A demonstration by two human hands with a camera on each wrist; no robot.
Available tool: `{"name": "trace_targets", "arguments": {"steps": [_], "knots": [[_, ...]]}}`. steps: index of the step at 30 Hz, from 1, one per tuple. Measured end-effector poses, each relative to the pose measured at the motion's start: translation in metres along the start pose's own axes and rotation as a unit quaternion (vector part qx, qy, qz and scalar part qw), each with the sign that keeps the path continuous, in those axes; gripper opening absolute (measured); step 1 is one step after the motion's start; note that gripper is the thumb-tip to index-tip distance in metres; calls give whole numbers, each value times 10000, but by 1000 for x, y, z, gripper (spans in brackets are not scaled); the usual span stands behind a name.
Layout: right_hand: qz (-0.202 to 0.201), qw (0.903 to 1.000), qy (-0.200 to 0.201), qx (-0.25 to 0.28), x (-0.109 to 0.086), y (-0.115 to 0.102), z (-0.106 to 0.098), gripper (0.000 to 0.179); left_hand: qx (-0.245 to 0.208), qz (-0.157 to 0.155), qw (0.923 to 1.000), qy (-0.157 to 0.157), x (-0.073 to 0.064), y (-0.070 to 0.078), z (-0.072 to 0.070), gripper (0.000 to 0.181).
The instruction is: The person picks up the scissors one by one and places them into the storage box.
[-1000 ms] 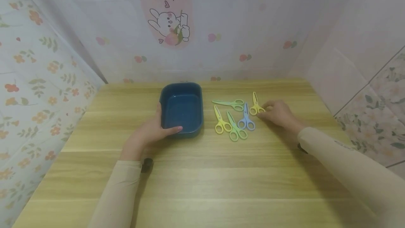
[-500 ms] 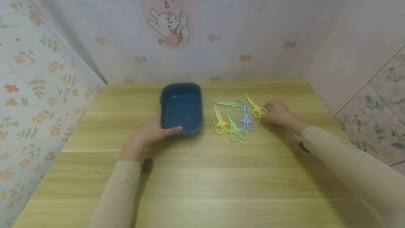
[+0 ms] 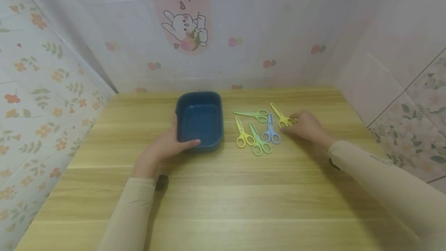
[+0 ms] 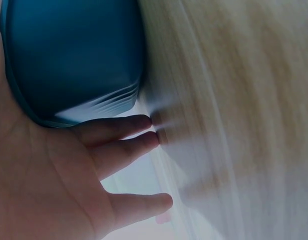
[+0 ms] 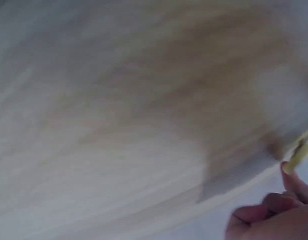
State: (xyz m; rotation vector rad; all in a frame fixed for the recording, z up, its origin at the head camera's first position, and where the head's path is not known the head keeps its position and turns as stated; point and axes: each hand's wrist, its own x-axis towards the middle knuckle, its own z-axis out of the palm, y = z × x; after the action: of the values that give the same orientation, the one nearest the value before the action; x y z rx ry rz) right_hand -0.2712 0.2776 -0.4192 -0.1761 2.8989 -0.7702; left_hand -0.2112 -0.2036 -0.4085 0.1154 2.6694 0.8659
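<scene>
A deep blue plastic box (image 3: 202, 123) stands on the table, my left hand (image 3: 163, 142) resting against its near left corner. In the left wrist view, several straight, spread fingers (image 4: 119, 155) reach past its side, tips by the tabletop. My right hand (image 3: 306, 127) pinches the handles of yellow scissors (image 3: 280, 115) at the right of the group; their blades point up and left. Just left of them lie blue scissors (image 3: 271, 130), green scissors (image 3: 259, 142) and another yellow pair (image 3: 244, 134). Light green scissors (image 3: 254, 114) lie crosswise behind.
The wooden table (image 3: 223, 196) runs back to a white printed curtain (image 3: 244, 18). A floral cloth (image 3: 42, 100) hangs along the left side, and pale floral panels (image 3: 414, 127) stand at the right.
The right-hand yellow scissors have turned, their tips swinging left, and my right fingers now overlap the handles more. My left hand, the box and the other scissors have stayed put.
</scene>
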Motion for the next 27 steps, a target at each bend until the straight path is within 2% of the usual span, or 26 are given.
{"name": "trace_targets", "arguments": {"steps": [4, 7, 12, 16, 19, 23, 27], "knots": [[-128, 9993, 339, 35, 0, -1, 0, 65, 27, 1, 10000, 8, 0, 1, 0, 147], [-96, 9980, 531, 331, 1, -3, -2, 66, 19, -7, 10000, 3, 0, 2, 0, 147], [128, 9951, 540, 824, 3, -11, -8, 72, -15, -39, 10000, -46, -2, 3, -1, 146], [118, 9929, 566, 1040, 1, -20, -17, 80, -31, -17, 10000, -35, -3, 3, -2, 147], [21, 9917, 649, 1113, -1, -29, -22, 83, -30, 18, 10000, 1, -2, 2, -1, 149], [-221, 9912, 884, 963, -2, -40, -26, 77, 47, 30, 10000, -11, -2, 2, -1, 151], [-331, 9904, 935, 963, -4, -53, -33, 83, 31, -5, 10000, -53, -3, 2, -2, 152]]}}
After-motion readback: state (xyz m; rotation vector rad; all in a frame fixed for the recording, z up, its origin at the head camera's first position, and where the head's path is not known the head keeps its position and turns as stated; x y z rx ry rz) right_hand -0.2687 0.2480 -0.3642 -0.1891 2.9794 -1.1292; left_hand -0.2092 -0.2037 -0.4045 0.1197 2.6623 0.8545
